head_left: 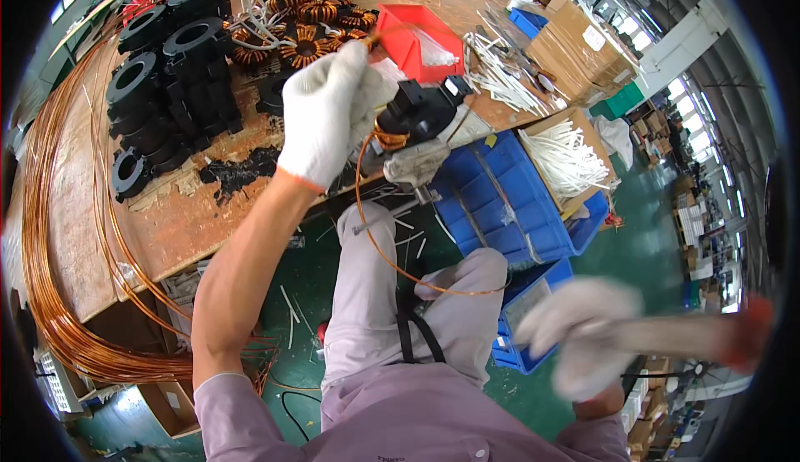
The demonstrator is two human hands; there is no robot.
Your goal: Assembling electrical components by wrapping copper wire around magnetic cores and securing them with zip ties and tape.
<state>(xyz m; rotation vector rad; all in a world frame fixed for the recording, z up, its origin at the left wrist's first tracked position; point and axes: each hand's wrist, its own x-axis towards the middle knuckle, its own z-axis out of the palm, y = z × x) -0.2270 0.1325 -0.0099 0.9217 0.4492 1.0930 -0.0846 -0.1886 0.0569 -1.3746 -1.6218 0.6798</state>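
Note:
My left hand, in a white glove, is closed beside a black ring-shaped core. A copper wire seems to run from its fingers, arching over the core. Copper turns are wound on the core's near left side, and a loose wire end loops down over my lap. The core sits on a metal vise at the bench edge. Off to the right, my gloved right hand, smeared by motion, grips a mallet with a pale handle and a reddish head.
Stacked black cores and wound copper coils lie on the wooden bench. Behind the vise stands a red bin. A big copper wire coil hangs at left. Blue crates and a box of white tubes stand right.

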